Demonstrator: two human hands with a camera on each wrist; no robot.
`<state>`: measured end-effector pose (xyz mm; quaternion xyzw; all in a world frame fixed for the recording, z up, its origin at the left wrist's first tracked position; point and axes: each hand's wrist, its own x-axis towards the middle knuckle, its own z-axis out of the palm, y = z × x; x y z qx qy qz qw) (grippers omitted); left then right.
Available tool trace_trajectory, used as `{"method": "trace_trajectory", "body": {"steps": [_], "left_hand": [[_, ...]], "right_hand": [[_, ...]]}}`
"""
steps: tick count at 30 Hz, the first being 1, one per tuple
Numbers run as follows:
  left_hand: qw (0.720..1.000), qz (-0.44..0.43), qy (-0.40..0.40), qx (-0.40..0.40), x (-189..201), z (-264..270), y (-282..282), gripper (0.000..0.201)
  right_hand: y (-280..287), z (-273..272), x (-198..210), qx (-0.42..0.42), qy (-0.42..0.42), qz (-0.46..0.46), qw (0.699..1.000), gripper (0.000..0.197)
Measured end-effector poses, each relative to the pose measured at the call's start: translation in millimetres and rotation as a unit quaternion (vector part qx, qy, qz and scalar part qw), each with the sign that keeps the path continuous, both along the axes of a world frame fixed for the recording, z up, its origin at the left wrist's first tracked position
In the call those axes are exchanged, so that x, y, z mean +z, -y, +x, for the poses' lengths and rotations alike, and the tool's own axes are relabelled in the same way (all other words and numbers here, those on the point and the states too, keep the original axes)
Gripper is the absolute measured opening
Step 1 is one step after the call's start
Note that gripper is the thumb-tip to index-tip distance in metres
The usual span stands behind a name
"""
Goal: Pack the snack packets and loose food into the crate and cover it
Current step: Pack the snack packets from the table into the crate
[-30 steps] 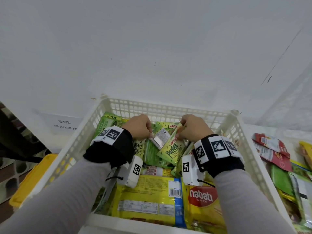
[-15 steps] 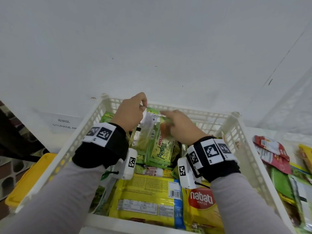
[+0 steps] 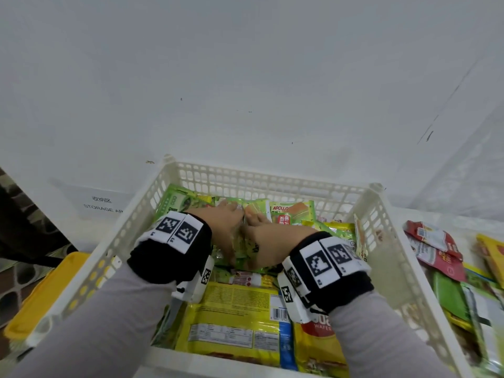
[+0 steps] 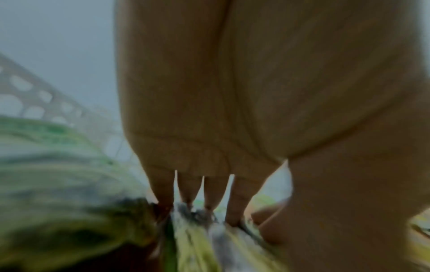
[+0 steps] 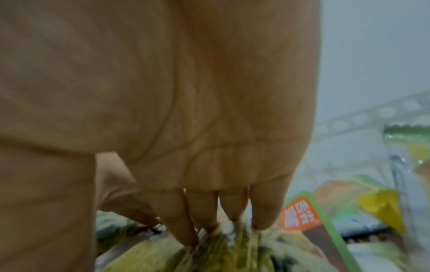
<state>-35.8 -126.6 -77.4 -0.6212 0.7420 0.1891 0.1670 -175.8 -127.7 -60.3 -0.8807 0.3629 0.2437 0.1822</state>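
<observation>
A white perforated crate holds many snack packets. Both hands are inside it, side by side over a bunch of small green Pandan packets in the middle. My left hand lies with straight fingers whose tips press on the packets. My right hand does the same, its fingertips on the green-yellow wrappers. A green Apollo cake packet lies just beyond the hands. A big yellow packet and a Nabati wafer packet fill the near half.
More loose packets, red, green and yellow, lie on the surface right of the crate. A yellow lid or tray sits low at the left. A white wall with a storage-area label stands close behind the crate.
Half a second ago both hands held the green packets up near the crate's back rim. Now the packets are down in the crate and the hands press flat on them.
</observation>
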Motion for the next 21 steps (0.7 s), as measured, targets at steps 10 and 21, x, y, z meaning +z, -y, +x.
{"method": "trace_trajectory", "body": {"steps": [10, 21], "left_hand": [[0.999, -0.039, 0.024, 0.012, 4, -7, -1, 0.083], [0.952, -0.055, -0.269, -0.132, 28, -69, -25, 0.032]], "right_hand": [[10, -9, 14, -0.067, 0.147, 0.043, 0.986, 0.064], [38, -112, 28, -0.404, 0.039, -0.148, 0.902, 0.014]]}}
